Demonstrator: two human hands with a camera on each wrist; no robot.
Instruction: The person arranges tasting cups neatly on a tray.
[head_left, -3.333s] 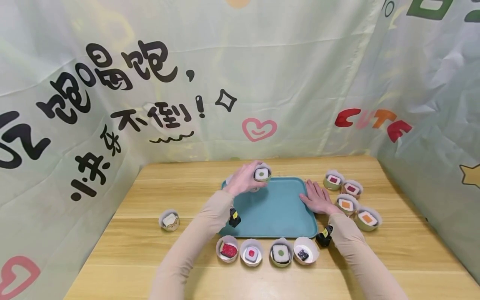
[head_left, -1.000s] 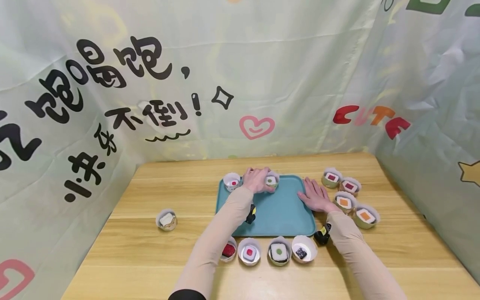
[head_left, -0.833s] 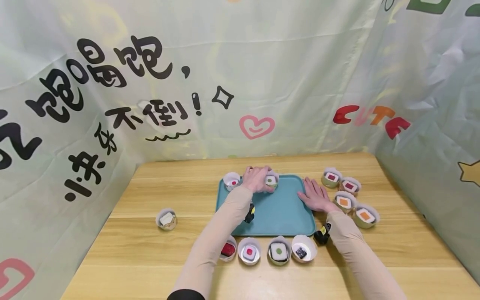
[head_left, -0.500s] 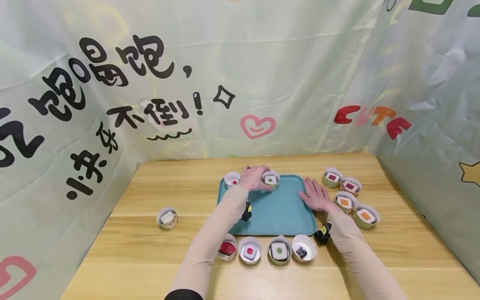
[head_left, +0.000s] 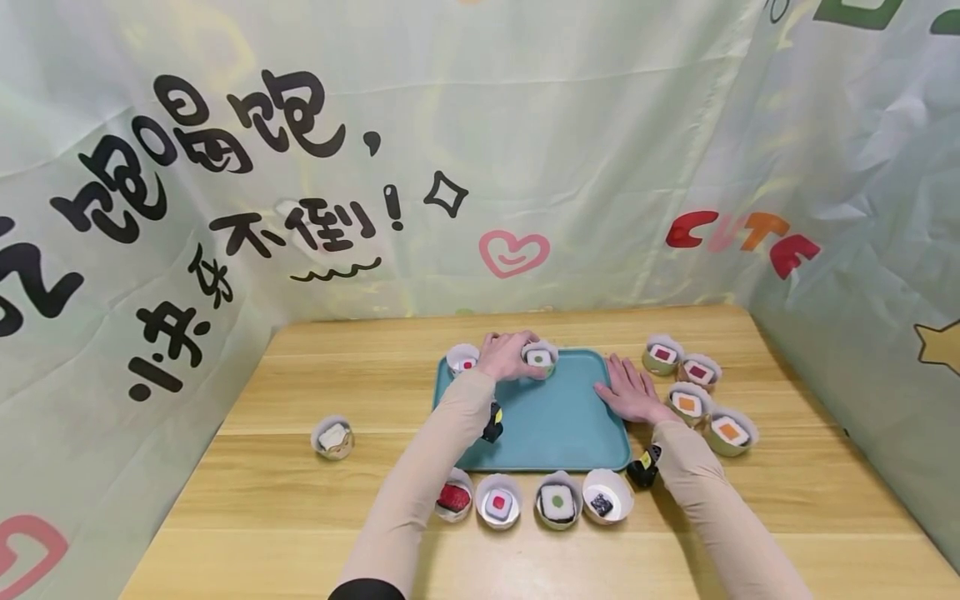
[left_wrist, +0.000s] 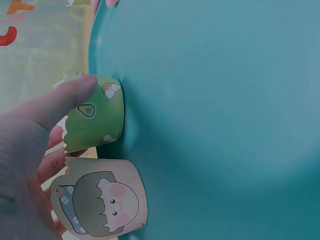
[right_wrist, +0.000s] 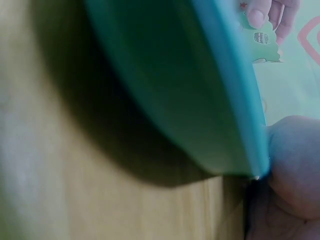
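At the back of the blue tray (head_left: 555, 417), my left hand (head_left: 504, 357) grips a green paper baking cup (head_left: 542, 362). A white sushi piece with a green centre sits in it. The left wrist view has the thumb on the cup's avocado-printed side (left_wrist: 102, 117), with fingers behind. Beside it stands a pinkish cup (left_wrist: 107, 200) with a printed face, hidden by my hand in the head view. Another cup (head_left: 462, 358), with a red-centred piece, is at the tray's back left corner. My right hand (head_left: 633, 392) rests with straight fingers along the tray's right edge.
In front of the tray stand several filled cups, among them one with a green-centred roll (head_left: 558, 502) and one with a small dark piece (head_left: 606, 497). Several more, including an orange-centred one (head_left: 730, 432), cluster at the right. A lone cup (head_left: 332, 437) is far left.
My left hand has lowered the green cup from above the tray to its back edge, slightly rightward. It barely moves in the last second. My right hand stays put.
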